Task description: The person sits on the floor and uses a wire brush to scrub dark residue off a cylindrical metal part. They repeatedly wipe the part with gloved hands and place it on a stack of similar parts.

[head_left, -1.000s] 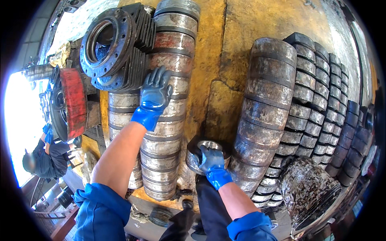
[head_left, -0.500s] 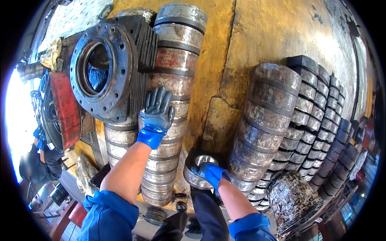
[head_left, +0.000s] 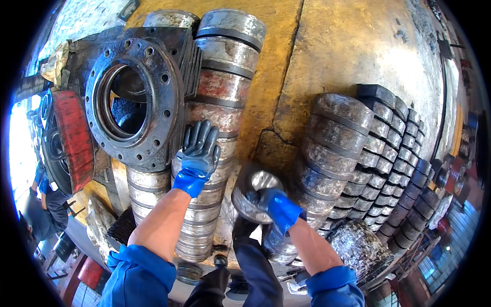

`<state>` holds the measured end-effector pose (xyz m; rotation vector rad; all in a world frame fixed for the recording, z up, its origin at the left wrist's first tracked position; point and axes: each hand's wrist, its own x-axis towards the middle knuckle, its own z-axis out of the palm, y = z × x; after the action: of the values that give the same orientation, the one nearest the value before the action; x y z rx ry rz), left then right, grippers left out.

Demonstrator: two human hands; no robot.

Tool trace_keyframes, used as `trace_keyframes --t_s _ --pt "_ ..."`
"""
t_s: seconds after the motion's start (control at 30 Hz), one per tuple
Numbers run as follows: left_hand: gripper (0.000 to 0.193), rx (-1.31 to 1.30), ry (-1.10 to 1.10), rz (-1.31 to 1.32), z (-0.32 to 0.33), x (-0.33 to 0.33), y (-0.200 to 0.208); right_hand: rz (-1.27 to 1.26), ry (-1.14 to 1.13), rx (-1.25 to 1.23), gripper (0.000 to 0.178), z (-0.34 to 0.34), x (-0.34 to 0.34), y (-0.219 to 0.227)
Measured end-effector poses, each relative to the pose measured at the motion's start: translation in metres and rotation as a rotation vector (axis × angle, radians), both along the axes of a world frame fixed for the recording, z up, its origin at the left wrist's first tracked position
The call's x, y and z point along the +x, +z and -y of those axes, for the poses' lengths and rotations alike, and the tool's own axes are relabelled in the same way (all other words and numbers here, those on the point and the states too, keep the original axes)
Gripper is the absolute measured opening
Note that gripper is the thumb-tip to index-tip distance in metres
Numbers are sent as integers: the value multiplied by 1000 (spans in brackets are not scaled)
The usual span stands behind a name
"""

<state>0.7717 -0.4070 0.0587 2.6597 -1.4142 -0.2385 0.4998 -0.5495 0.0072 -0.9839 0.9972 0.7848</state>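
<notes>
My left hand [head_left: 199,153], in a black and blue glove, lies flat with fingers spread on a long row of worn metal rollers [head_left: 225,82]. In my gloved right hand [head_left: 276,204] is a thick round metal roller [head_left: 243,202] with a dark end and a bright central bore. The fingers reach into or over its bore; the fingertips are partly hidden. This roller is slightly blurred and hangs above my legs, between the left row and a second rusty roller row [head_left: 335,133]. Beside my left hand stands a dark ribbed housing with a round bolt-hole flange [head_left: 171,102].
Several rows of dark metal blocks [head_left: 388,138] lie to the right, with a crusted, rough lump [head_left: 358,245] before them. A red-rimmed wheel [head_left: 76,138] stands at the left. Farther left is another person [head_left: 43,204]. The worn yellow surface [head_left: 332,46] extends away.
My right hand has brought the roller up and away from my legs. My left hand stays flat on the row, while the whole view has shifted a little.
</notes>
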Motion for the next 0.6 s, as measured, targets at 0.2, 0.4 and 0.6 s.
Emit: trace_keyframes --t_s 0.2,0.4,0.6 --pt "53 -56 -18 -3 8 0 4 142 -685 326 40 106 65 -40" --pt "53 -95 -9 -34 3 2 -2 -107 -711 -121 27 187 222 63" --pt "49 -114 18 -40 0 5 0 201 520 -739 56 281 285 40"
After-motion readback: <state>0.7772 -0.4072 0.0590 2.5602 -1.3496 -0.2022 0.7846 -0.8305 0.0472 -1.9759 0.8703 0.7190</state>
